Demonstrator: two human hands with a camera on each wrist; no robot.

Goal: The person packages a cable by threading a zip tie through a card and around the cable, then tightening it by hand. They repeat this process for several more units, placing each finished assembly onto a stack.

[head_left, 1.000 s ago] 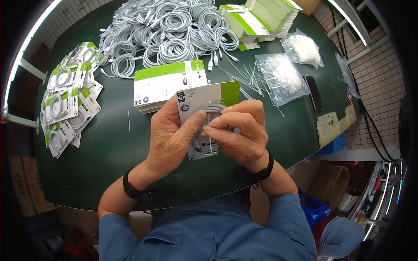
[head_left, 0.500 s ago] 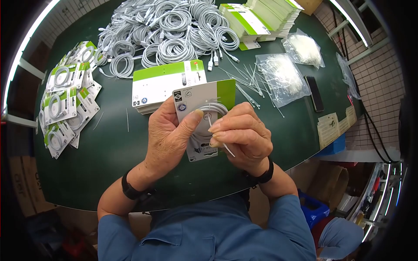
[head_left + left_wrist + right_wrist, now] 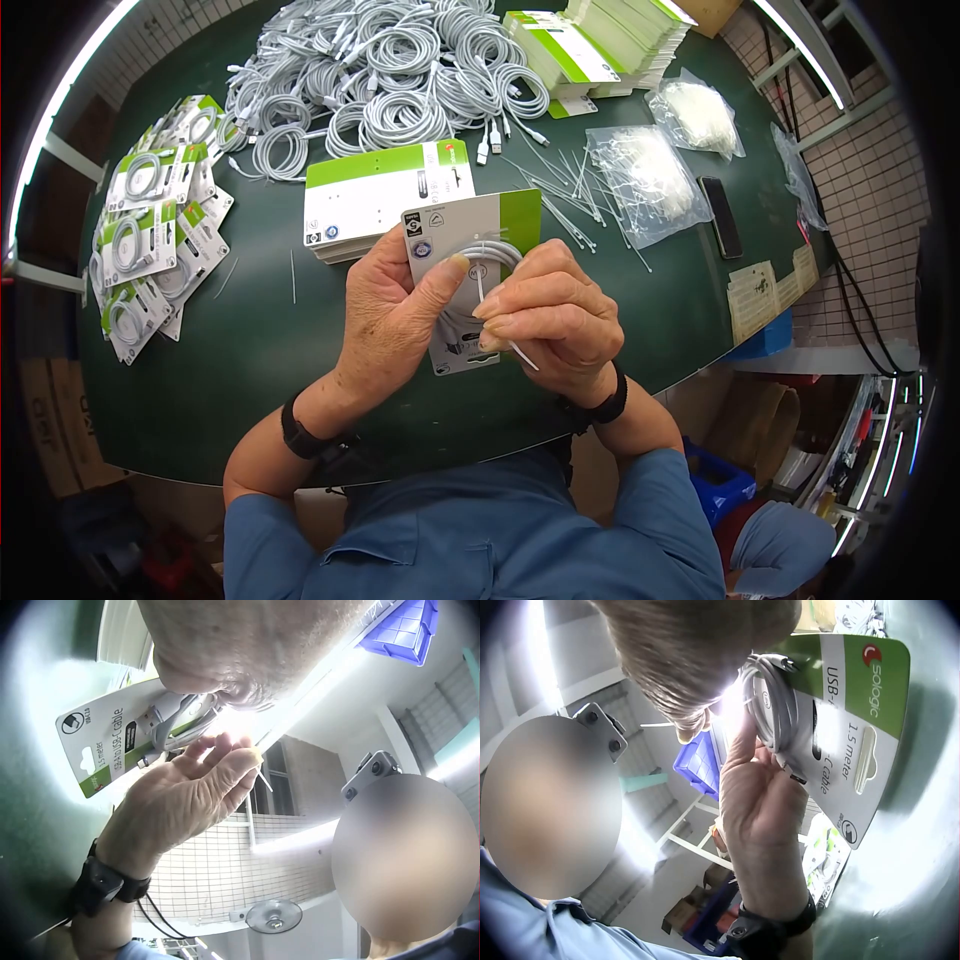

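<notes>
My left hand [image 3: 385, 310] grips a white-and-green USB-C cable card [image 3: 440, 220] by its left side, thumb on the front. Pressed under that thumb is a coiled grey-white cable [image 3: 497, 252] lying against the card. A thin white cable tie [image 3: 524, 358] runs around the coil. My right hand [image 3: 560, 320] pinches the tie between thumb and curled fingers, and its free tip sticks out below them. In the right wrist view, the printed face and hang hole of the card [image 3: 889, 697] show beside the coil [image 3: 780, 705].
Behind the hands lies a stack of blank cards [image 3: 375, 195], and beyond it a heap of coiled cables [image 3: 400, 60]. Finished cards with cables [image 3: 150, 240] pile up at left. Loose ties [image 3: 570, 205], a bag of ties [image 3: 650, 185] and a phone [image 3: 720, 215] lie at right.
The tie's free end has swung from hanging straight down to slanting toward the lower right. My right hand has shifted slightly down and right with it; my left hand stays nearly still.
</notes>
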